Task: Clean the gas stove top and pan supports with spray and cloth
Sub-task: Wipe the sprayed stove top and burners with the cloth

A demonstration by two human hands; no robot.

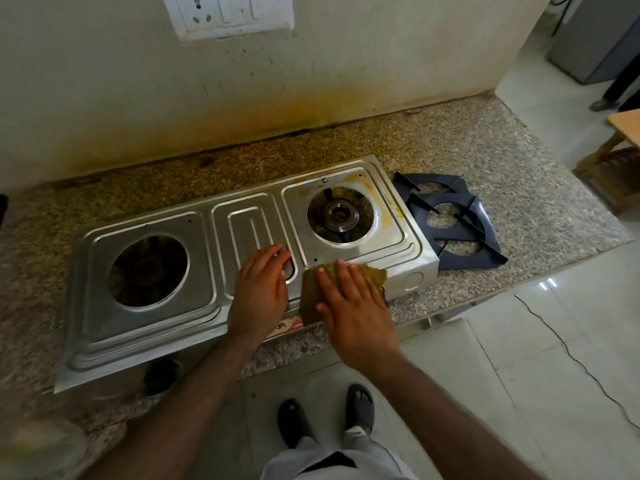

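cloth flat under right hand fingers — on stove top.

Left hand flat, right hand pressing down (fingers straight), forearms extended

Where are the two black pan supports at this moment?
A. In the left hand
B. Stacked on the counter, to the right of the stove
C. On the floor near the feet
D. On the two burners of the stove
B: the pan supports lie overlapping on the granite counter beside the right end of the stove, and both burner openings are bare.
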